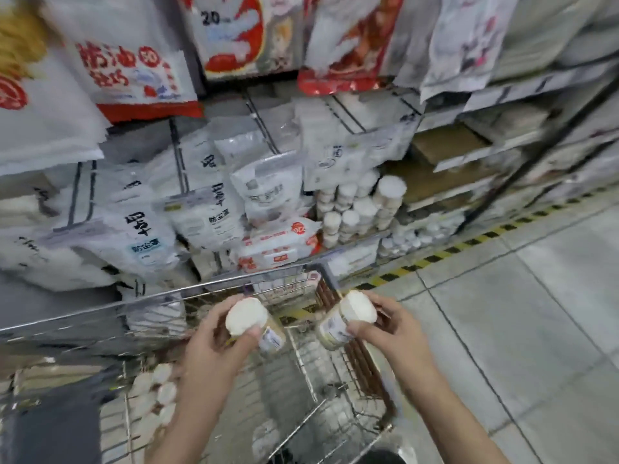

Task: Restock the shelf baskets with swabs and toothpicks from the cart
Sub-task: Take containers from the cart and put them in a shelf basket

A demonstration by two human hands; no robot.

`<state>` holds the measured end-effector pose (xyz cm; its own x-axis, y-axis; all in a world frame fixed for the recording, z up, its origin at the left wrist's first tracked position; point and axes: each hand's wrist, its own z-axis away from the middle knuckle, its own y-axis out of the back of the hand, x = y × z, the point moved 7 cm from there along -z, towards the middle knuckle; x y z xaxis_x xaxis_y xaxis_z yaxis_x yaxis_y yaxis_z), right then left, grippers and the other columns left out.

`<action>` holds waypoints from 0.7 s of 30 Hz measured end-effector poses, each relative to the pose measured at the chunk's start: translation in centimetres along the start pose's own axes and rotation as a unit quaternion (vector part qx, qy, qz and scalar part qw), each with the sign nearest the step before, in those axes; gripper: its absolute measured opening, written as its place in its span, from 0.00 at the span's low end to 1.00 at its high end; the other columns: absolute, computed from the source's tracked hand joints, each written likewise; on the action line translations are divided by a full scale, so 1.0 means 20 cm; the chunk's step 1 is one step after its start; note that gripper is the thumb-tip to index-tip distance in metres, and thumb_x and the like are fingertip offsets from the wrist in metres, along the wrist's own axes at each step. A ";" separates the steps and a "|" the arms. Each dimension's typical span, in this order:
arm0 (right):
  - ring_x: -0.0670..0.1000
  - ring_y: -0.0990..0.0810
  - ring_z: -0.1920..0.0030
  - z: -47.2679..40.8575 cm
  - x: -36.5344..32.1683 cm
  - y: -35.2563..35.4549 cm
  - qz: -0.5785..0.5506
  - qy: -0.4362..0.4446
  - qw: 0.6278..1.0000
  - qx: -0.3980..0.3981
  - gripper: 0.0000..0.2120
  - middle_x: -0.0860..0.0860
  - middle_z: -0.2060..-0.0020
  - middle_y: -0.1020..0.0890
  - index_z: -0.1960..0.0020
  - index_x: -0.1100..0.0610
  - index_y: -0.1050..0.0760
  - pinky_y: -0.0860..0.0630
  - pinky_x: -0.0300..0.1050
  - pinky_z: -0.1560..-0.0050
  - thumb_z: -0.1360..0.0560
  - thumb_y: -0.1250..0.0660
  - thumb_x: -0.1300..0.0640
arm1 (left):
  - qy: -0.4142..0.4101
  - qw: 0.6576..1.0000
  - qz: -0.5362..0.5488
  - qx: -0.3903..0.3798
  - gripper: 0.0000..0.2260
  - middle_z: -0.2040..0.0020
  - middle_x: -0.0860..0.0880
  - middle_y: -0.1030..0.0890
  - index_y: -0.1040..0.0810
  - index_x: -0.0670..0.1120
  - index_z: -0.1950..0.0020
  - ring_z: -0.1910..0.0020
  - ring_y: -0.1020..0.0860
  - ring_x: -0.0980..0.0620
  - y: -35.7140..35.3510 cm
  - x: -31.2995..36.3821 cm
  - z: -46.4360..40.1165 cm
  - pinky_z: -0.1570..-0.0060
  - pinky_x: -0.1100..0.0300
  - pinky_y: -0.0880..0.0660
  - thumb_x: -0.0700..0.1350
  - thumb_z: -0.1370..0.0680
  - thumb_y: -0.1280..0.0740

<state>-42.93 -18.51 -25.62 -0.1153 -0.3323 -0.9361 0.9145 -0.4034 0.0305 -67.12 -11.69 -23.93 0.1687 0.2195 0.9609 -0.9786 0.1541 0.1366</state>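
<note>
Head view, taken from left to right: at the lower left, a cluster of round white-lidded tubs (155, 393) is seen lying inside the silver wire shopping cart (214, 283), whose front rim runs across the middle of the frame. Above the cart, white plastic packets with black lettering (140, 226) are packed along the shelf, and large white and red bags (124, 61) hang over them. The left hand (214, 343) is held over the cart, with its fingers and thumb curled round a small clear cylindrical jar with a white lid (249, 324), which is tilted with the lid towards the camera. Just to the right, apart from it, a second clear cylindrical jar with a white lid (348, 319) is gripped by the right hand (392, 329), the thumb pressed against its labelled side and the fingers wrapped behind it. Both jars are held above the front end of the cart, below the shelf. Higher up and right of centre, a stack of similar white-lidded jars (358, 205) is seen in a shelf compartment. At the far right, pale floor tiles (519, 313) are bordered by a yellow and black striped line (469, 244) along the foot of the shelving.
</note>
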 end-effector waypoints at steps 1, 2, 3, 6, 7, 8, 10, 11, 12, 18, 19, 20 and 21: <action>0.41 0.19 0.57 0.04 -0.03 0.13 -0.015 0.005 1.000 0.014 0.18 0.44 0.60 0.16 0.50 0.52 0.21 0.22 0.35 0.56 0.36 0.23 0.66 | -0.002 1.000 -0.003 -0.012 0.22 0.48 0.53 0.19 0.23 0.57 0.46 0.51 0.20 0.56 -0.11 0.06 0.02 0.52 0.61 0.23 0.52 0.37 0.21; 0.41 0.19 0.58 0.07 -0.06 0.26 -0.028 0.012 0.999 0.027 0.19 0.43 0.60 0.16 0.49 0.52 0.21 0.23 0.35 0.57 0.36 0.23 0.65 | -0.003 1.000 -0.007 -0.020 0.23 0.49 0.54 0.18 0.23 0.55 0.45 0.50 0.20 0.53 -0.22 0.12 0.05 0.49 0.56 0.23 0.52 0.37 0.21; 0.41 0.19 0.58 0.10 -0.08 0.40 -0.042 0.020 0.998 0.042 0.19 0.43 0.60 0.15 0.49 0.52 0.21 0.23 0.34 0.57 0.38 0.23 0.62 | -0.004 1.000 -0.006 -0.026 0.21 0.50 0.54 0.18 0.24 0.53 0.44 0.51 0.20 0.52 -0.33 0.17 0.08 0.49 0.54 0.23 0.49 0.34 0.22; 0.42 0.19 0.58 0.20 -0.12 0.86 -0.090 0.042 0.991 0.089 0.26 0.45 0.60 0.15 0.48 0.54 0.21 0.24 0.33 0.60 0.46 0.24 0.52 | -0.035 0.998 -0.002 -0.059 0.17 0.56 0.55 0.16 0.23 0.49 0.46 0.56 0.19 0.56 -0.71 0.31 0.20 0.59 0.68 0.23 0.43 0.32 0.24; 0.42 0.19 0.58 0.23 -0.12 1.02 -0.100 0.043 0.989 0.102 0.27 0.46 0.59 0.15 0.48 0.54 0.21 0.24 0.33 0.60 0.47 0.25 0.50 | -0.044 0.997 -0.004 -0.070 0.18 0.56 0.53 0.16 0.23 0.48 0.45 0.59 0.20 0.59 -0.85 0.35 0.24 0.63 0.71 0.25 0.43 0.33 0.24; 0.42 0.19 0.58 0.25 -0.11 1.17 -0.106 0.043 0.987 0.114 0.27 0.47 0.59 0.15 0.48 0.55 0.21 0.24 0.33 0.61 0.47 0.25 0.49 | -0.048 0.996 -0.005 -0.077 0.17 0.56 0.51 0.17 0.22 0.47 0.45 0.62 0.20 0.62 -0.98 0.38 0.29 0.65 0.72 0.26 0.43 0.32 0.24; 0.43 0.19 0.58 0.30 -0.09 1.47 -0.114 0.044 0.983 0.133 0.24 0.48 0.58 0.16 0.48 0.54 0.21 0.24 0.33 0.61 0.44 0.25 0.53 | -0.052 0.995 -0.001 -0.086 0.12 0.55 0.50 0.18 0.22 0.46 0.47 0.65 0.22 0.65 -1.26 0.42 0.37 0.67 0.74 0.27 0.39 0.29 0.26; 0.42 0.19 0.58 0.33 -0.08 1.59 -0.114 0.044 0.982 0.145 0.23 0.48 0.58 0.15 0.48 0.53 0.20 0.24 0.33 0.61 0.43 0.25 0.53 | -0.050 0.994 0.005 -0.092 0.11 0.54 0.50 0.19 0.22 0.47 0.48 0.65 0.22 0.65 -1.39 0.43 0.40 0.67 0.73 0.27 0.38 0.28 0.29; 0.43 0.18 0.58 0.37 -0.07 1.72 -0.112 0.044 0.980 0.157 0.23 0.47 0.58 0.15 0.49 0.53 0.20 0.24 0.32 0.61 0.44 0.25 0.53 | -0.048 0.994 0.012 -0.102 0.10 0.54 0.50 0.19 0.22 0.48 0.48 0.64 0.21 0.64 -1.52 0.45 0.44 0.65 0.72 0.26 0.37 0.27 0.30; 0.44 0.19 0.59 0.57 -0.09 2.30 -0.121 0.071 0.962 0.234 0.18 0.47 0.59 0.16 0.50 0.53 0.20 0.23 0.35 0.60 0.40 0.27 0.55 | -0.045 0.979 0.014 -0.199 0.10 0.53 0.49 0.17 0.21 0.48 0.46 0.55 0.19 0.54 -2.16 0.59 0.63 0.56 0.60 0.22 0.42 0.27 0.29; 0.44 0.19 0.58 0.60 -0.10 2.37 -0.123 0.074 0.959 0.244 0.20 0.47 0.59 0.16 0.49 0.54 0.19 0.22 0.36 0.59 0.41 0.26 0.53 | -0.041 0.976 0.011 -0.212 0.11 0.53 0.49 0.17 0.20 0.49 0.47 0.53 0.19 0.50 -2.24 0.60 0.64 0.53 0.57 0.22 0.43 0.29 0.27; 0.44 0.19 0.57 0.61 -0.11 2.44 -0.123 0.077 0.956 0.254 0.23 0.48 0.58 0.16 0.49 0.54 0.19 0.22 0.37 0.58 0.43 0.26 0.50 | -0.037 0.974 0.008 -0.222 0.11 0.53 0.50 0.17 0.19 0.50 0.48 0.52 0.19 0.48 -2.31 0.62 0.66 0.52 0.54 0.22 0.44 0.30 0.26; 0.44 0.19 0.56 0.63 -0.13 2.51 -0.121 0.079 0.953 0.265 0.26 0.49 0.57 0.16 0.48 0.54 0.19 0.22 0.37 0.57 0.44 0.26 0.47 | -0.033 0.973 0.008 -0.229 0.10 0.54 0.51 0.16 0.19 0.51 0.49 0.53 0.19 0.48 -2.38 0.64 0.67 0.53 0.55 0.22 0.45 0.30 0.26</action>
<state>-1.64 -48.57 -17.30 -0.1999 -0.0583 -0.9781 0.5401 -0.8395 -0.0603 -20.06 -29.03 -14.98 0.1303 0.1654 0.9776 -0.8231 0.5677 0.0137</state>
